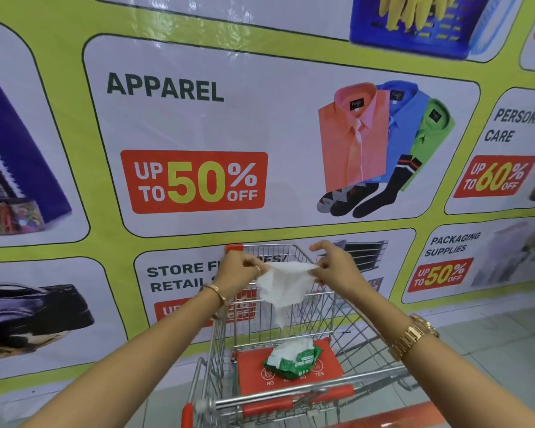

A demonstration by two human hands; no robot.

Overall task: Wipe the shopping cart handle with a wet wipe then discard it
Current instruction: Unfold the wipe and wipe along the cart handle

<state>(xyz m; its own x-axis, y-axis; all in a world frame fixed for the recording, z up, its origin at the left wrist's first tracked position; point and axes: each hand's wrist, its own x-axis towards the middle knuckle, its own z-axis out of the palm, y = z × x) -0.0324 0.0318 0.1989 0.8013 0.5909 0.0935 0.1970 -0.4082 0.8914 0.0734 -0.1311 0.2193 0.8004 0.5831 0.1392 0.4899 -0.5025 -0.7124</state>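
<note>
Above the cart basket, from my head camera, my left hand and right hand each pinch an upper corner of the wet wipe, fingertips closed on the cloth, and draw it apart between them. I hold it high and spread like this, I think, so that the folded sheet opens out flat before it meets the handle; its lower part hangs loose in a crumpled point, so it is not fully open yet. The wipe touches nothing but my fingers.

Below it, the pack of wipes lies on the red child-seat flap of the shopping cart, close at hand if I need another sheet. The cart handle, with its red grips, runs across the bottom of the view, nearest to me and not yet touched by the wipe.

Nothing stands between the wipe and the handle; I only need to bring my hands down and toward me. A big sale banner on the wall fills the space just beyond the cart. I can see no bin from here, so where I will discard the wipe I cannot tell.
</note>
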